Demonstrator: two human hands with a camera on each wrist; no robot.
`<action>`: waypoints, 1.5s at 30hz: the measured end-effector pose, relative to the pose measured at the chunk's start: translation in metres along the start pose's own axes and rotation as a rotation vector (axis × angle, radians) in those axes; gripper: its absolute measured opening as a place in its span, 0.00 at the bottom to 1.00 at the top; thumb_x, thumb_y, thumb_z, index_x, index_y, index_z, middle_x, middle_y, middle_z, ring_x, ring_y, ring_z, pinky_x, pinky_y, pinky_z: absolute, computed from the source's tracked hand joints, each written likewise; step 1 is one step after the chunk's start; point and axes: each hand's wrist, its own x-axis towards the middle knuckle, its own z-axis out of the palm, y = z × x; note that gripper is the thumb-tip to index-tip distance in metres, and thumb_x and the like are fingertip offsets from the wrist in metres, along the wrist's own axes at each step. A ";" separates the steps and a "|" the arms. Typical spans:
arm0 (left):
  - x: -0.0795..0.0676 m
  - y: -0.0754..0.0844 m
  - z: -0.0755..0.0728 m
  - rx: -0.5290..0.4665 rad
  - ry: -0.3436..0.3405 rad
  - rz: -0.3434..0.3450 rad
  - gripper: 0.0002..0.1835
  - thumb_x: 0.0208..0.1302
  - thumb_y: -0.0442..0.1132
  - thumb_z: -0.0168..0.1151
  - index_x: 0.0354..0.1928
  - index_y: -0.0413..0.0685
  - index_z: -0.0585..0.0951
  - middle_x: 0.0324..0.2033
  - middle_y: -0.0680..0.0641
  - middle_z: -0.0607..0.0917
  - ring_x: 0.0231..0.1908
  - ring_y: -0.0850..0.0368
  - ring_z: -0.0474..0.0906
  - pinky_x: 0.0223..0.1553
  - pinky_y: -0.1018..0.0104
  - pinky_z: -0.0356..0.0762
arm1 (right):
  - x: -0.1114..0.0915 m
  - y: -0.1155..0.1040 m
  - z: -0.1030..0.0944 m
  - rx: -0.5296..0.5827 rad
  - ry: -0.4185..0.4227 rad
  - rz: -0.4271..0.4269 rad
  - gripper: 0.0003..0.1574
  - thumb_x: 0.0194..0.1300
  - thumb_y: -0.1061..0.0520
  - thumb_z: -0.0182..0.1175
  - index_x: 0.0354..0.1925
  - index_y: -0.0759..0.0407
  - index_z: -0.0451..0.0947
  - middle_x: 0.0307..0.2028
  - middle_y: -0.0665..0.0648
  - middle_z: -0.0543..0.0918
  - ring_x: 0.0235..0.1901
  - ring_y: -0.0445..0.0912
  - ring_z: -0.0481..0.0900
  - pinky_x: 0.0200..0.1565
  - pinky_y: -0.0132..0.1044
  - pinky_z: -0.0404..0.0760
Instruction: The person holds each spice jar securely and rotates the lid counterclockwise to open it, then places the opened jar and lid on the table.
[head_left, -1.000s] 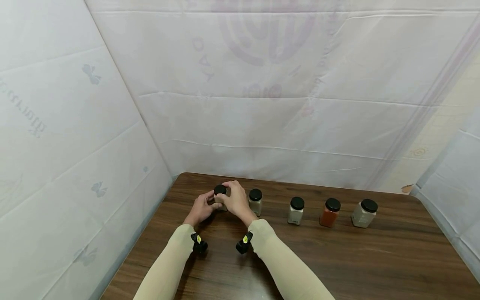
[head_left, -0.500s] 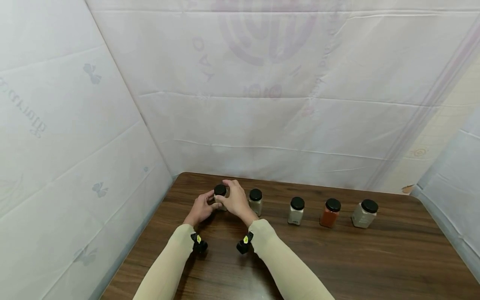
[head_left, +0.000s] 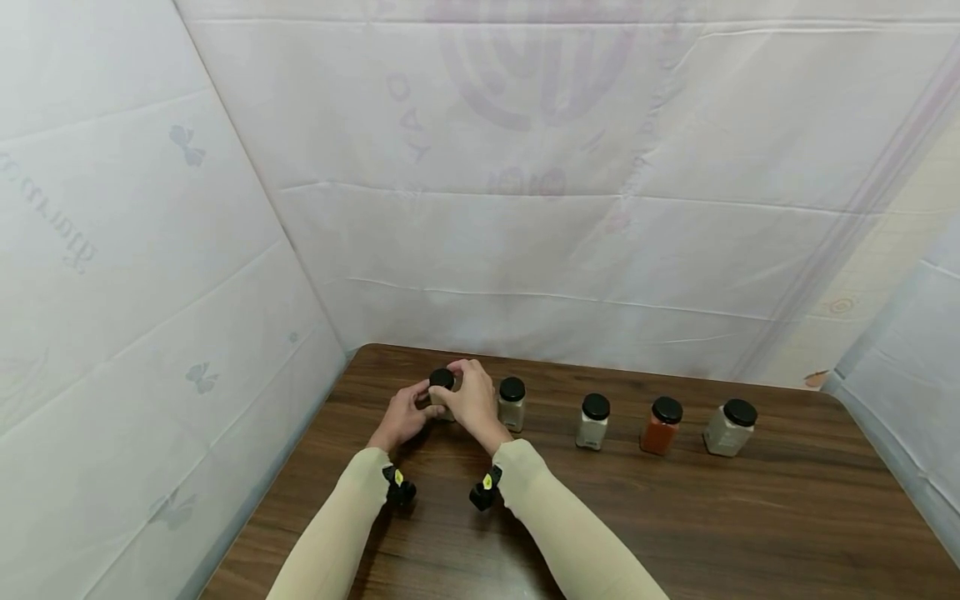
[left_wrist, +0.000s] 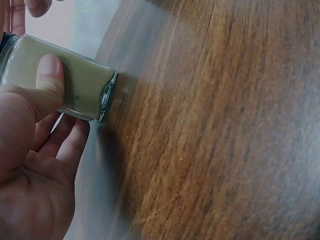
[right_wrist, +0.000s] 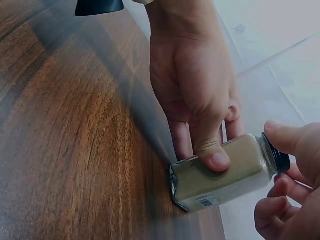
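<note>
A clear glass spice jar (right_wrist: 240, 170) of greenish-tan powder, with a black lid (head_left: 442, 379), stands near the table's back left corner. My left hand (head_left: 402, 418) grips the jar's body, thumb on the near face and fingers round the far side. From the right, my right hand (head_left: 472, 402) pinches the lid between thumb and fingers. The right wrist view shows that thumb at the lid's edge and the jar's base right at the table. Just right of my right hand is another black-lidded jar (head_left: 512, 407) with pale contents.
Farther right along the brown wooden table (head_left: 465, 542) stand a jar of pale powder (head_left: 592, 429), a jar of orange-red powder (head_left: 659, 433) and a wider jar of pale contents (head_left: 726, 433). White cloth walls (head_left: 480, 250) rise behind the table and at both sides.
My right wrist has turned very slightly leftward while its fingers stay at the lid. The left hand keeps its grip, and the other jars stay where they were.
</note>
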 end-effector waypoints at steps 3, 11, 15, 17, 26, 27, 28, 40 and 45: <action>0.000 -0.001 0.001 -0.009 -0.007 0.016 0.34 0.69 0.37 0.68 0.74 0.37 0.69 0.66 0.35 0.77 0.67 0.39 0.73 0.68 0.41 0.67 | 0.000 0.001 -0.001 -0.003 -0.030 -0.008 0.27 0.64 0.48 0.74 0.57 0.55 0.82 0.50 0.54 0.81 0.48 0.51 0.81 0.46 0.45 0.83; -0.001 -0.001 0.000 -0.024 -0.007 0.051 0.32 0.69 0.38 0.68 0.73 0.42 0.72 0.63 0.39 0.81 0.64 0.41 0.77 0.65 0.40 0.71 | 0.003 0.004 -0.005 0.024 -0.172 -0.050 0.28 0.75 0.53 0.63 0.69 0.55 0.75 0.62 0.57 0.76 0.59 0.54 0.78 0.55 0.48 0.80; -0.001 -0.001 0.000 -0.023 -0.011 0.050 0.32 0.70 0.38 0.67 0.73 0.42 0.72 0.63 0.39 0.81 0.64 0.41 0.77 0.65 0.40 0.71 | 0.003 0.004 -0.004 0.012 -0.204 -0.042 0.28 0.76 0.55 0.61 0.71 0.54 0.73 0.65 0.56 0.73 0.64 0.54 0.74 0.61 0.49 0.78; -0.001 0.000 0.000 -0.022 -0.010 0.048 0.32 0.70 0.38 0.67 0.73 0.42 0.72 0.62 0.39 0.81 0.64 0.41 0.77 0.65 0.40 0.70 | 0.003 0.004 -0.003 0.012 -0.209 -0.039 0.28 0.76 0.55 0.60 0.72 0.54 0.72 0.65 0.56 0.73 0.65 0.54 0.74 0.61 0.50 0.77; -0.001 0.000 0.001 -0.018 -0.001 0.027 0.32 0.69 0.37 0.68 0.73 0.42 0.72 0.63 0.39 0.81 0.65 0.41 0.75 0.66 0.40 0.69 | 0.003 0.007 -0.005 0.008 -0.226 -0.067 0.33 0.75 0.53 0.62 0.74 0.54 0.69 0.66 0.58 0.73 0.64 0.54 0.75 0.59 0.49 0.79; -0.001 0.000 0.002 -0.019 0.000 0.026 0.32 0.69 0.36 0.68 0.73 0.41 0.72 0.63 0.39 0.81 0.65 0.41 0.75 0.66 0.40 0.70 | 0.003 0.006 -0.005 0.006 -0.225 -0.068 0.35 0.75 0.52 0.64 0.75 0.54 0.68 0.67 0.58 0.73 0.63 0.54 0.75 0.59 0.49 0.79; -0.001 0.000 0.002 -0.021 0.001 0.025 0.32 0.69 0.36 0.68 0.73 0.41 0.72 0.63 0.39 0.81 0.65 0.42 0.76 0.66 0.41 0.70 | 0.003 0.006 -0.005 0.005 -0.222 -0.069 0.37 0.74 0.52 0.65 0.75 0.54 0.67 0.66 0.58 0.73 0.61 0.55 0.76 0.57 0.49 0.80; 0.000 -0.002 0.002 -0.037 -0.005 0.016 0.32 0.69 0.38 0.68 0.73 0.41 0.72 0.63 0.40 0.81 0.65 0.42 0.76 0.66 0.43 0.70 | 0.001 0.005 0.000 -0.022 -0.092 -0.006 0.34 0.65 0.46 0.73 0.65 0.53 0.77 0.56 0.54 0.79 0.52 0.51 0.80 0.50 0.47 0.82; 0.000 -0.003 0.002 -0.030 0.000 0.000 0.33 0.69 0.38 0.69 0.74 0.40 0.71 0.64 0.39 0.80 0.66 0.41 0.75 0.66 0.42 0.70 | 0.002 0.003 0.000 -0.040 -0.060 -0.007 0.31 0.64 0.46 0.73 0.61 0.55 0.80 0.52 0.53 0.80 0.49 0.50 0.81 0.47 0.46 0.83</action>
